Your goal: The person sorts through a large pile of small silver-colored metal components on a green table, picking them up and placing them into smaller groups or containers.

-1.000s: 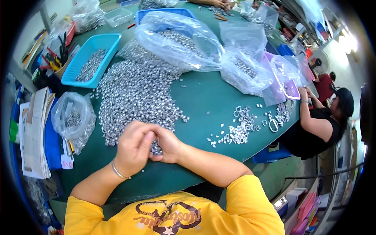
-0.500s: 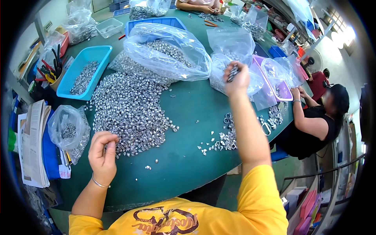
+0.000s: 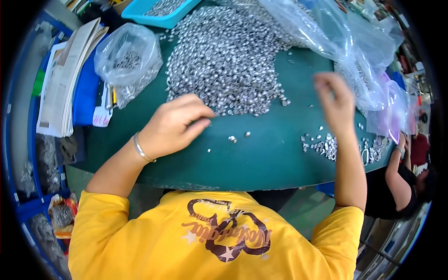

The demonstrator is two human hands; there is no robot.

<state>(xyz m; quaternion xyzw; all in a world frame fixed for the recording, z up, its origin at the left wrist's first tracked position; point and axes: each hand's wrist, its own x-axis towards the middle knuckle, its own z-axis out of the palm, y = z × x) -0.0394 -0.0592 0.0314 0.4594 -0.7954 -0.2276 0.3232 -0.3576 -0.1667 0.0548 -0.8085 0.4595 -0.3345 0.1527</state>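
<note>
A large heap of small silvery metal caps covers the middle of the green table. My left hand is at the heap's near left edge, its thumb and forefinger tips drawn close in a pinch. Whatever may be between those tips is too small to make out. To the right of the heap, my right hand is raised over the table, slightly blurred. Its fingers are bent and parted from the thumb, and no pieces show in it. A clear plastic bag of metal pieces lies beyond it.
A blue basket holds more pieces at the back. Left of the heap stands an open clear bag, beside stacked papers. Loose scraps lie near the right forearm. Another person sits at the right.
The view has tilted down and shifted left. My right hand, which gripped a bunch of metal pieces by the bag, no longer shows any and has loosened. The left remains by the heap.
</note>
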